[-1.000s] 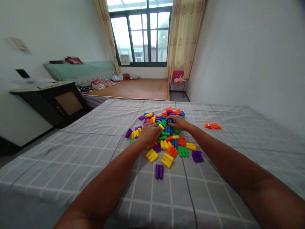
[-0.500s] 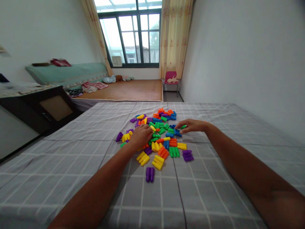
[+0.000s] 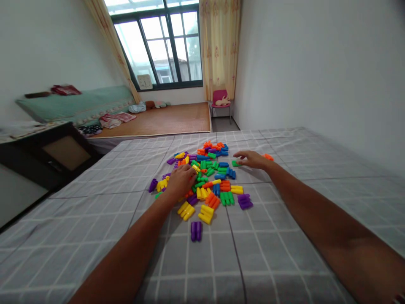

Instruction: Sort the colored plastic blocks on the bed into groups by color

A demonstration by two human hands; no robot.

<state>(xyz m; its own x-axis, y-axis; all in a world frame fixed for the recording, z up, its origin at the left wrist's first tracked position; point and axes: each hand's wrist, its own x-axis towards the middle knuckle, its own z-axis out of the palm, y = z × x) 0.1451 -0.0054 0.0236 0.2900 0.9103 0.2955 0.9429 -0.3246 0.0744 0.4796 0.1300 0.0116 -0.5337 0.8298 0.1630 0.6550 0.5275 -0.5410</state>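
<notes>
Plastic finger-shaped toy blocks in several colours lie in a loose pile on the checked cloth. My left hand [image 3: 182, 179] rests over the pile's left part, fingers curled down and close together; whatever is under them is hidden. A yellow block [image 3: 196, 168] shows by its fingertips. Past the pile's right edge, my right hand [image 3: 249, 159] hovers low with its fingers apart, next to a green block [image 3: 236, 163]. Blue blocks [image 3: 231, 173] lie nearer to me. Behind the right wrist an orange block [image 3: 268, 156] partly shows.
A grey checked cloth [image 3: 275, 245] covers the table. Closest to me lies a purple block [image 3: 196, 231]. Beyond stand a bed with a brown mat [image 3: 171, 120], a pink chair [image 3: 220, 96] and a dark cabinet [image 3: 60, 152]. A white wall [image 3: 316, 71] runs along the right.
My right hand has come away from the blue blocks, slightly farther back by the green block. The left hand stays over the pile. The whole view has shifted and tilted a little.
</notes>
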